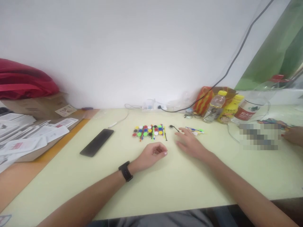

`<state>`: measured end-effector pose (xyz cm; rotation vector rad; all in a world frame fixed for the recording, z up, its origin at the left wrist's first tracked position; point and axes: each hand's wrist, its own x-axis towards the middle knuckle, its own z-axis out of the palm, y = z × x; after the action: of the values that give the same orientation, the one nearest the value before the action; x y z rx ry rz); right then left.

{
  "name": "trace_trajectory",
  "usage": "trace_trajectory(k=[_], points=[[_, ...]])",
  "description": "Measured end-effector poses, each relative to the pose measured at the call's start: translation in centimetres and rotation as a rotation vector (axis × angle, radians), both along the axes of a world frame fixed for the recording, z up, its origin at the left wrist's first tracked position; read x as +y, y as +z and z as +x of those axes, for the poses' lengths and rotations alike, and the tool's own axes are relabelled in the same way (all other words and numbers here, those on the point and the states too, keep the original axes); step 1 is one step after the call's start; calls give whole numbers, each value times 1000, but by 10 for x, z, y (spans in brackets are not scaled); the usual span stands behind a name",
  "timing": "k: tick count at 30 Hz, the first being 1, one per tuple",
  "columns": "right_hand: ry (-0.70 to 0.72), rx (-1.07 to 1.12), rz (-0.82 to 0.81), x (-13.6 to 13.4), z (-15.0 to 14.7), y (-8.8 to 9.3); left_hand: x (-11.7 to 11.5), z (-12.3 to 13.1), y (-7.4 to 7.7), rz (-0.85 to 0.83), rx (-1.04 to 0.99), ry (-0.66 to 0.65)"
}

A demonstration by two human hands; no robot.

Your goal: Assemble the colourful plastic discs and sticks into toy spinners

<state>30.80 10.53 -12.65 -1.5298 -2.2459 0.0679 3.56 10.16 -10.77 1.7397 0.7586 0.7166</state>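
My left hand, with a black watch on its wrist, rests on the table, its fingers loosely curled and no object visible in them. Just beyond it lies a group of round coloured discs in rows, with thin coloured sticks across them. My right hand reaches over the table with its fingers spread. Close to its fingertips is a black stick with a round end. Partly hidden behind that hand are several loose blue, yellow and green sticks.
A black phone lies to the left, near papers and a cardboard box. Bottles and a large jug stand at the back right. Another person's hand is at the right edge, beside a blurred patch. A cable hangs along the wall.
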Motion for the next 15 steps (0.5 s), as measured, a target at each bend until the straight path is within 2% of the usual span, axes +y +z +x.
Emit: trace_trajectory(k=[4, 9, 15], points=[[-8, -42, -88, -2, -9, -9, 0, 0, 0, 7, 24, -14], [-86, -36, -72, 5, -3, -11, 1, 0, 0, 16, 38, -21], [-41, 6, -66, 7, 2, -10, 0, 0, 1, 26, 54, -29]])
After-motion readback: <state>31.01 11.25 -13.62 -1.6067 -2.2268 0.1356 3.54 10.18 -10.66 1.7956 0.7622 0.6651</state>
